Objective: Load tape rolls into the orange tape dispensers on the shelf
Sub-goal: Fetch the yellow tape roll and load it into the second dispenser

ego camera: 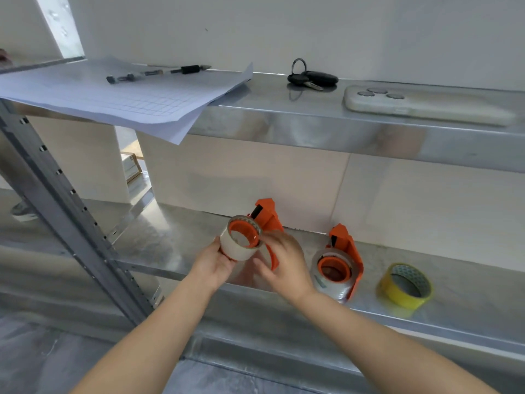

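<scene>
Left hand [211, 263] clasps clear tape roll [240, 241] on orange dispenser [267, 220]; right hand [284, 263] pinches roll rim. Second dispenser [345, 251] right of it. No legible labels.

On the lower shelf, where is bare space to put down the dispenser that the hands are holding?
The lower shelf is bare left of the held dispenser, up to the upright post. Another bare strip lies right of the yellow tape roll. It is crowded between the right hand, the loaded dispenser and the yellow roll.

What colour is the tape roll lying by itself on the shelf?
Yellow tape roll, seen in the head view.
</scene>
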### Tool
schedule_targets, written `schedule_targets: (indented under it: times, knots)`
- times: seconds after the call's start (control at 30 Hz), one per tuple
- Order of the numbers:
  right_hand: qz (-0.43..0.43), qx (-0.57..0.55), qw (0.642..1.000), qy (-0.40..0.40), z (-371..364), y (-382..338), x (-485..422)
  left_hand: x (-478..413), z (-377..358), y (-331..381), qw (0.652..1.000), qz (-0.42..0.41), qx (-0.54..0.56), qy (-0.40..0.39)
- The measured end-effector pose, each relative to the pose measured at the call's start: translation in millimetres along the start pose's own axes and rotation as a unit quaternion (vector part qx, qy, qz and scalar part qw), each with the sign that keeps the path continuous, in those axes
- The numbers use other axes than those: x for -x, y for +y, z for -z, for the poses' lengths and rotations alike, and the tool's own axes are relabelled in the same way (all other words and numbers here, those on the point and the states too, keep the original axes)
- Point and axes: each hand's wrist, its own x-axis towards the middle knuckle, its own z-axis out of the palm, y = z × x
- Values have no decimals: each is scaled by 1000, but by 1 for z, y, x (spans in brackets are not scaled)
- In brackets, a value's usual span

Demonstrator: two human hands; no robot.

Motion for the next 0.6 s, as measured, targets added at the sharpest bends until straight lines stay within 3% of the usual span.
schedule_targets:
  times: [0.13, 0.37, 0.6]
  knots:
    - [38, 37, 998, 40, 8, -12, -3, 7, -5, -17, 999, 12, 29, -15]
    - [28, -2, 991, -128, 35, -12, -12, 12, -7, -39, 994, 52, 80, -58]
    - [24, -56, 993, -103, 39, -6, -15, 8, -14, -42, 995, 40, 90, -34]
